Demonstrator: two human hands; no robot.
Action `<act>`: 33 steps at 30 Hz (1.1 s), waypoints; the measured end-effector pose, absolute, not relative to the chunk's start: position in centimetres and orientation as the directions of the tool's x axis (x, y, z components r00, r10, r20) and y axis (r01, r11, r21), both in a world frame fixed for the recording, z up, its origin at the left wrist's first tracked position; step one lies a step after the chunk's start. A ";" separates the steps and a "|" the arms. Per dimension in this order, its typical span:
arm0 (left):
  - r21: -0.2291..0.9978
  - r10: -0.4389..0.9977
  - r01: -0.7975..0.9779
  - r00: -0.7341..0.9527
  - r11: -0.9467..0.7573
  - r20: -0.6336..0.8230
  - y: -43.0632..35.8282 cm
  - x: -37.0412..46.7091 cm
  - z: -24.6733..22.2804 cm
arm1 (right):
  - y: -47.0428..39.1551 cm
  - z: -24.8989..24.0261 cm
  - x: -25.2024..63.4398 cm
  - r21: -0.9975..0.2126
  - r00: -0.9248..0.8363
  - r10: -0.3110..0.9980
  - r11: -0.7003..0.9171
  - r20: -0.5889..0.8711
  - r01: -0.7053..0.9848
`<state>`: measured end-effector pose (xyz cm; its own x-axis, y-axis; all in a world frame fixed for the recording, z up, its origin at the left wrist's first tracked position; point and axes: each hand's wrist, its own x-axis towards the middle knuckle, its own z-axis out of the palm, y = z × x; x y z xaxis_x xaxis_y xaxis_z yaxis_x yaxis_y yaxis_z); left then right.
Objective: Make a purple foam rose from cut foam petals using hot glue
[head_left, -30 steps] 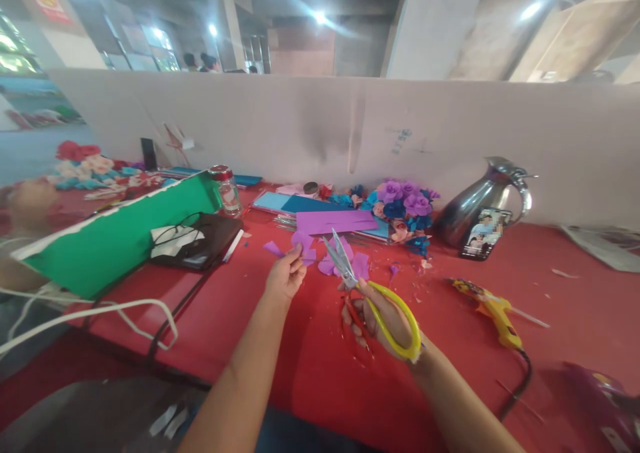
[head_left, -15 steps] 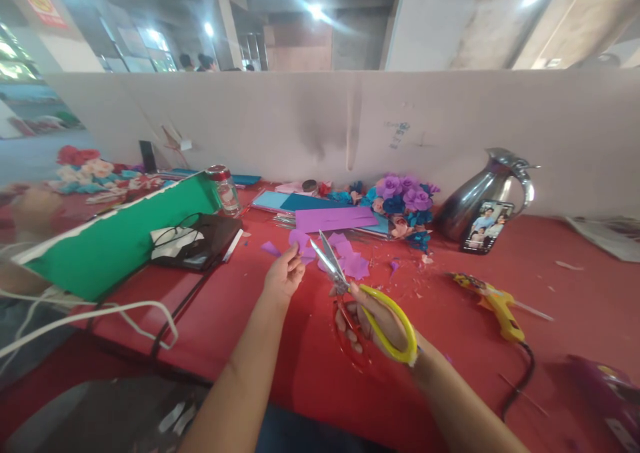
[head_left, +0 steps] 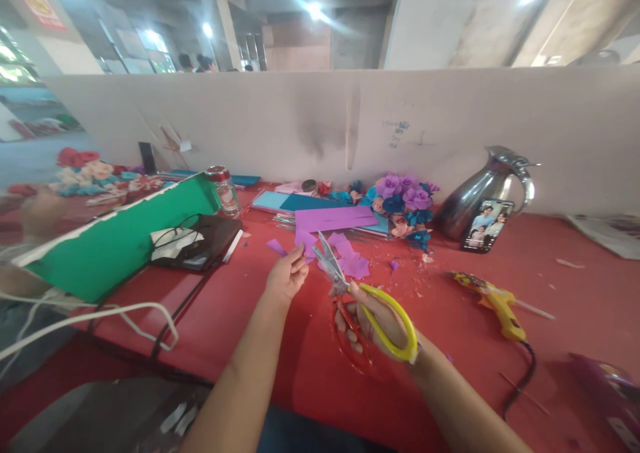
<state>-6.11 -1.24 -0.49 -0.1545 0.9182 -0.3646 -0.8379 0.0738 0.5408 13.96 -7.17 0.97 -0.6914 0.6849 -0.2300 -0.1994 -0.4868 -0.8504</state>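
Pinched between the fingertips of my left hand (head_left: 289, 273) is a small purple paper piece (head_left: 306, 242). My right hand (head_left: 373, 316) grips scissors (head_left: 331, 261) with one yellow and one red handle. Their blades are a little apart and point up and left, just right of the held piece. Cut purple pieces (head_left: 353, 261) lie on the red table (head_left: 310, 346) behind the blades. Beyond them purple sheets (head_left: 335, 218) rest on blue sheets (head_left: 295, 201), beside a bunch of paper flowers (head_left: 405, 196).
A yellow glue gun (head_left: 495, 305) lies right, below a metal jug (head_left: 475, 196) with a phone (head_left: 486, 226) against it. Left are a green panel (head_left: 125, 240), glasses on a dark case (head_left: 215, 236), a jar (head_left: 225, 190), white cables (head_left: 135, 306) and another person's hand (head_left: 43, 210).
My left hand has shifted slightly right with the purple piece, closer to the blades. The scissor blades are a little closer together.
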 end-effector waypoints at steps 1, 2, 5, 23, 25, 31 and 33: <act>0.541 0.925 -0.838 -0.148 0.071 -0.350 -1.3 -6.1 -0.5 | -7.2 1.1 14.0 -0.847 -0.692 0.684 -0.490 -0.229 -0.204; 0.543 0.932 -0.836 -0.139 0.070 -0.335 -1.3 -6.1 -0.5 | -7.2 1.2 14.0 -0.844 -0.694 0.683 -0.494 -0.228 -0.209; 0.565 0.954 -0.821 -0.097 0.085 -0.285 -1.4 -6.0 -0.5 | -7.2 1.4 14.2 -0.832 -0.707 0.673 -0.506 -0.216 -0.228; 0.755 0.987 -0.654 -0.085 0.046 -0.133 -2.3 -5.3 0.1 | -6.6 2.1 15.2 -0.823 -0.702 0.678 -0.514 -0.217 -0.242; 0.759 0.988 -0.651 -0.095 0.032 -0.122 -2.3 -5.3 0.0 | -6.7 2.0 15.1 -0.821 -0.697 0.682 -0.516 -0.220 -0.245; 0.773 0.988 -0.634 -0.106 0.023 -0.116 -2.1 -5.3 -0.5 | -6.8 2.1 14.8 -0.815 -0.680 0.692 -0.526 -0.243 -0.243; 0.773 0.985 -0.634 -0.121 0.017 -0.121 -2.0 -5.3 -0.5 | -6.9 2.1 14.8 -0.806 -0.693 0.676 -0.543 -0.252 -0.236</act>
